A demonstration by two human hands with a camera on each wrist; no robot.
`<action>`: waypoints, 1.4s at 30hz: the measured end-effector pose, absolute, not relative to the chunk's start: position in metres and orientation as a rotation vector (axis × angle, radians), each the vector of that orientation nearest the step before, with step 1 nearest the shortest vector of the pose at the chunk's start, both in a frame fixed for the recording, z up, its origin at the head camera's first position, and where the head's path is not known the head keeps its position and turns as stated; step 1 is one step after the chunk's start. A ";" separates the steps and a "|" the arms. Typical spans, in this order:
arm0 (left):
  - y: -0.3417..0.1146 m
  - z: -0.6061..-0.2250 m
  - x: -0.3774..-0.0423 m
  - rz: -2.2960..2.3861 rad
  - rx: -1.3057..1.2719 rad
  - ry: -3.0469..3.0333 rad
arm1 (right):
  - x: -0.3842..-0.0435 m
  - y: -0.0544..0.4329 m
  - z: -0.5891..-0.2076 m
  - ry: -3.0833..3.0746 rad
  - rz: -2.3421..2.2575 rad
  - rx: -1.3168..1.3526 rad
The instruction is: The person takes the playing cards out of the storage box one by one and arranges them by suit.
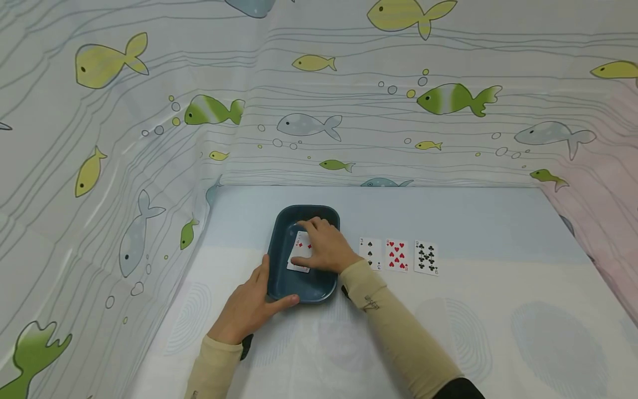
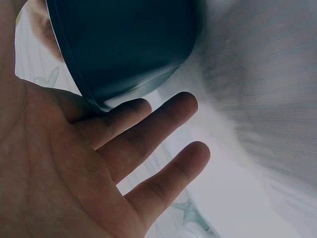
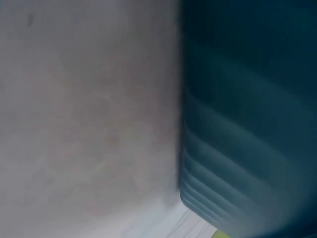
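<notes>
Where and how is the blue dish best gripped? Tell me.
Probably best by its two long side walls, one hand coming from each side. The blue dish sits upright, with raised walls to press between. The left hand is at the left wall; on the right, a gap before the three of spades leaves room.

The tray is dark blue, rectangular with rounded corners, standing with its open side up. The card, white with red diamonds, is face up inside the tray, near its middle, partly hidden.
</notes>
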State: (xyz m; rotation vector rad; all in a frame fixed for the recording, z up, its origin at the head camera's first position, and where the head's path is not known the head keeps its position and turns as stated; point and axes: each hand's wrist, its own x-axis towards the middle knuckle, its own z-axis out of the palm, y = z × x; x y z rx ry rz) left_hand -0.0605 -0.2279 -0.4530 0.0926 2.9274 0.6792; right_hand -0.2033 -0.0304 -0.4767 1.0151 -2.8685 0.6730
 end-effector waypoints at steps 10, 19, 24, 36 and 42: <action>-0.229 -0.454 -0.060 0.686 0.102 2.928 | -0.200 -0.034 -0.481 -2.904 0.340 1.044; -0.230 -0.455 -0.061 0.667 0.124 2.946 | -0.199 -0.037 -0.479 -2.953 0.167 1.030; -0.230 -0.455 -0.061 0.666 0.133 2.947 | -0.198 -0.036 -0.478 -2.956 0.144 1.036; -0.230 -0.455 -0.062 0.672 0.136 2.948 | -0.197 -0.035 -0.480 -2.931 0.093 1.038; -0.230 -0.456 -0.061 0.681 0.123 2.942 | -0.198 -0.036 -0.481 -2.931 0.090 1.040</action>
